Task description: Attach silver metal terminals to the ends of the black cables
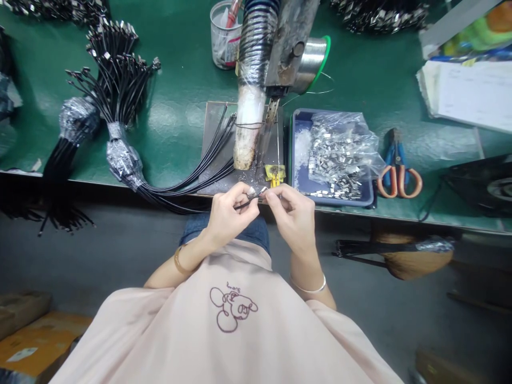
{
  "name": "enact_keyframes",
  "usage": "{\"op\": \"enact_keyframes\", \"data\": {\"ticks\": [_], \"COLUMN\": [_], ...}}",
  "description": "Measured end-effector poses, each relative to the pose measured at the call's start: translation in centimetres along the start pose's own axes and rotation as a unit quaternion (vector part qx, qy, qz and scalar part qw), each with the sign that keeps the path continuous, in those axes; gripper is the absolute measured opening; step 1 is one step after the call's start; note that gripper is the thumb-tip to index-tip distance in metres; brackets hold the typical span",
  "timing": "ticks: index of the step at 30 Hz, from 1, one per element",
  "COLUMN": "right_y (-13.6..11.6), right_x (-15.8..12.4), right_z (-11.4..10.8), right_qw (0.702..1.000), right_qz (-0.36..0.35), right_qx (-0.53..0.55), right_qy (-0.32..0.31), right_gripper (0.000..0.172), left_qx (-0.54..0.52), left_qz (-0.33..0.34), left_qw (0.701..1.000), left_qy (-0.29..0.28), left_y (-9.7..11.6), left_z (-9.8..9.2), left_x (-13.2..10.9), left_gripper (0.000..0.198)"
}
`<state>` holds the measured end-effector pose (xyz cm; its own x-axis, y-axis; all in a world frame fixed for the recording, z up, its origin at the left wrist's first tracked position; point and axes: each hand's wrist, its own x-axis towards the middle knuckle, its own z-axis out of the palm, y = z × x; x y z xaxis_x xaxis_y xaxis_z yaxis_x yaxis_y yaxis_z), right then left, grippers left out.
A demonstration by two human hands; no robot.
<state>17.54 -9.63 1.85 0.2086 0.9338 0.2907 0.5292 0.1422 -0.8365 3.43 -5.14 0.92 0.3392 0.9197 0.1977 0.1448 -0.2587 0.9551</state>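
Observation:
My left hand (232, 212) pinches a black cable (248, 202) close to its end. At that end shows a small shiny metal connector piece (263, 190), and the fingertips of my right hand (294, 216) are closed on it. Both hands are close together over the table's front edge. Just beyond them stands a small yellow holder (275, 173) below the tip of the soldering fixture (273, 109). More black cables (204, 165) run in from the left out of a plastic-wrapped bundle (124, 157).
A blue tray (294, 154) of small metal shells lies on the right, beside orange-handled pliers (400, 176). A fume hose (252, 69) hangs over a dark board (212, 128). Behind it are a solder spool (314, 64) and a plastic cup (219, 37). Papers (472, 96) lie at right.

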Motion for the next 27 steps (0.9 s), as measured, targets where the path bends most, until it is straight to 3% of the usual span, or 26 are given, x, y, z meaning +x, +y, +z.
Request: {"op": "enact_keyframes", "data": {"ticks": [6, 14, 18, 20, 23, 27], "right_y": [-0.1, -0.4, -0.2, 0.1, 0.5, 0.8], "right_x": [-0.1, -0.1, -0.4, -0.6, -0.9, -0.7], "right_z": [0.0, 0.1, 0.0, 0.0, 0.2, 0.8], "right_qw": [1.000, 0.994, 0.997, 0.994, 0.985, 0.990], "right_qz": [0.003, -0.072, -0.029, 0.001, -0.009, -0.066], "right_qx": [0.001, -0.083, -0.036, 0.000, 0.009, -0.007], "right_qy": [-0.002, 0.029, 0.061, 0.111, 0.172, 0.123], "right_gripper": [0.022, 0.024, 0.015, 0.008, 0.006, 0.007], "left_qx": [0.006, -0.009, -0.079, -0.128, -0.185, -0.222], "left_qz": [0.044, 0.033, -0.008, -0.049, -0.102, -0.114], "left_qw": [0.999, 0.999, 0.997, 0.990, 0.977, 0.968], "left_qy": [0.009, -0.007, -0.020, -0.035, -0.037, -0.012], "left_y": [-0.2, -0.2, -0.5, -0.7, -1.0, -1.3], "left_z": [0.0, -0.3, -0.7, -0.9, -1.1, -0.9], "left_x": [-0.1, -0.3, -0.2, -0.1, 0.2, 0.8], "left_gripper": [0.012, 0.010, 0.017, 0.020, 0.024, 0.022]}}
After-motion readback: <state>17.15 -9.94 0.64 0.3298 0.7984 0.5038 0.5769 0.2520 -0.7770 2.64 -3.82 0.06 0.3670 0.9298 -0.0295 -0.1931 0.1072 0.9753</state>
